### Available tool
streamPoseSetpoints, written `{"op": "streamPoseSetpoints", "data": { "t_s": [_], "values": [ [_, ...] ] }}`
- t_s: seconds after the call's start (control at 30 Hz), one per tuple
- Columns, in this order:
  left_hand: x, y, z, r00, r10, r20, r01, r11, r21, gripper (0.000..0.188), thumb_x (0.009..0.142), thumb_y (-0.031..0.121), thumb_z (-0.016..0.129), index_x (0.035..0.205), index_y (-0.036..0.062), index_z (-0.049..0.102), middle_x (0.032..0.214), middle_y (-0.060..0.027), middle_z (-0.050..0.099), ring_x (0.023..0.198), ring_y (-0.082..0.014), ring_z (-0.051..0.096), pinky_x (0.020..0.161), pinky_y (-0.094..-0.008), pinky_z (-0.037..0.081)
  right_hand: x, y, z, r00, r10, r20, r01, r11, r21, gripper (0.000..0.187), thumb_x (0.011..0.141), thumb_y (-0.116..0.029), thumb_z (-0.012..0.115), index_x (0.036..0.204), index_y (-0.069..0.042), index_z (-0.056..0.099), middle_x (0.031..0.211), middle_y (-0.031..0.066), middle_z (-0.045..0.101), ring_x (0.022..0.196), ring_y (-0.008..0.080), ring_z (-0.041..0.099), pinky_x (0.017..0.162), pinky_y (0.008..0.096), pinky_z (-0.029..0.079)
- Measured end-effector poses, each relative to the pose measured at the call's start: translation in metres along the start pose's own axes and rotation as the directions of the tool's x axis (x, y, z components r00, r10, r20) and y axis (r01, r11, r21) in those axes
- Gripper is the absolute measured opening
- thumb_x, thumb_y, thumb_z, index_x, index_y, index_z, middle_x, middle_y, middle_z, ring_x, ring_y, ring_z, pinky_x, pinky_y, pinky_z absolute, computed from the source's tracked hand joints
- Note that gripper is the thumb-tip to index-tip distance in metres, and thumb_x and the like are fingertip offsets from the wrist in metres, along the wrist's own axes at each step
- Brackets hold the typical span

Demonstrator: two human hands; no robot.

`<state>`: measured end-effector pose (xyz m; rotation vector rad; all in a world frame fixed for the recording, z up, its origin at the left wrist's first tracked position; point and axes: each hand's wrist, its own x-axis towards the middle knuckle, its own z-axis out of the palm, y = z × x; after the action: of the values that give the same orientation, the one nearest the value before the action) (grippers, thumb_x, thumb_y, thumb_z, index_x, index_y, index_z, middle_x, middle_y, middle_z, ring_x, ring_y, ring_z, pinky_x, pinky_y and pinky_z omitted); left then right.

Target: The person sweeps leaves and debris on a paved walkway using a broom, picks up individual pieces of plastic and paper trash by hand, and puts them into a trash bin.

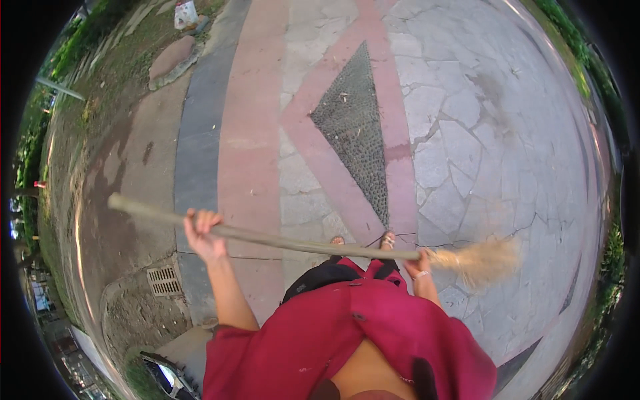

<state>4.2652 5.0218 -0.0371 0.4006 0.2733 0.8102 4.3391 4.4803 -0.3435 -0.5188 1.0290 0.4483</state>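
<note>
A long-handled broom [293,244] lies crosswise in front of my body, its wooden handle sloping slightly down from left to right. My left hand [205,233] is closed round the handle, some way in from its bare end at the far left. Close to the head, my right hand [419,265] grips the other end of the handle. The straw bristles [483,262] point out to the right and look blurred. Beneath them lies stone paving; I cannot tell whether they touch it.
Pavement of irregular grey slabs [443,157] and pink bands surrounds a dark pebbled triangle [357,120] ahead. At lower left are a drain grate [164,281] and a soil bed. A flat rock [172,59] and a white bag [186,15] are at the upper left.
</note>
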Motion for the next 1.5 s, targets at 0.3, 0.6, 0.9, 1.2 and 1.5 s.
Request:
{"op": "streamPoseSetpoints", "data": {
  "t_s": [0.3,0.6,0.9,1.2,1.5],
  "values": [
    [-0.117,-0.291,0.096,0.689,-0.702,0.180,0.662,0.711,0.236,0.019,0.082,0.017,0.054,0.070,0.0113,0.040,0.056,0.0011,0.036,0.052,-0.0122,0.037,0.059,-0.0295,0.036,0.009,-0.129,-0.136,0.896,-0.131,-0.425,0.270,0.919,0.286,0.020,0.083,-0.021,0.045,0.086,-0.002,0.052,0.060,0.0057,0.047,0.055,0.0168,0.051,0.052,0.0307,0.046],
    [-0.135,-0.050,0.151,0.984,0.110,0.138,-0.144,0.954,0.264,0.029,0.085,0.013,0.047,0.061,0.0134,0.032,0.051,0.0031,0.029,0.046,-0.0065,0.028,0.054,-0.0241,0.029,0.027,0.043,0.212,0.933,0.354,0.068,-0.345,0.931,-0.117,0.005,0.075,0.000,0.044,0.072,-0.004,0.045,0.062,0.0095,0.045,0.059,0.0219,0.045,0.061,0.0363,0.044],
    [-0.204,-0.021,0.127,0.707,0.406,0.579,-0.701,0.513,0.496,0.032,0.082,0.033,0.057,0.064,0.0138,0.039,0.053,0.0048,0.037,0.051,-0.0081,0.037,0.065,-0.0268,0.031,-0.002,0.114,0.464,0.711,0.517,0.477,-0.240,0.816,-0.526,0.013,0.082,-0.010,0.050,0.073,-0.004,0.043,0.059,0.0057,0.043,0.058,0.0181,0.047,0.060,0.0353,0.047],
    [-0.278,0.178,0.114,0.660,0.716,0.227,-0.749,0.607,0.265,0.024,0.087,0.013,0.047,0.067,0.0113,0.034,0.047,0.0043,0.028,0.041,-0.0073,0.028,0.055,-0.0236,0.029,-0.126,0.279,0.332,0.651,0.754,0.088,-0.584,0.573,-0.575,0.010,0.082,-0.009,0.049,0.080,-0.001,0.045,0.071,0.0131,0.049,0.072,0.0266,0.051,0.078,0.0444,0.046],
    [-0.233,0.077,0.111,0.708,0.578,0.406,-0.704,0.533,0.469,0.019,0.077,0.022,0.064,0.068,0.0091,0.053,0.055,0.0016,0.050,0.052,-0.0129,0.047,0.068,-0.0337,0.038,-0.008,0.256,0.448,0.599,0.753,0.274,-0.350,0.553,-0.756,0.010,0.074,0.001,0.051,0.072,-0.004,0.042,0.066,0.0064,0.043,0.057,0.0162,0.044,0.061,0.0321,0.044]
  ]
}}
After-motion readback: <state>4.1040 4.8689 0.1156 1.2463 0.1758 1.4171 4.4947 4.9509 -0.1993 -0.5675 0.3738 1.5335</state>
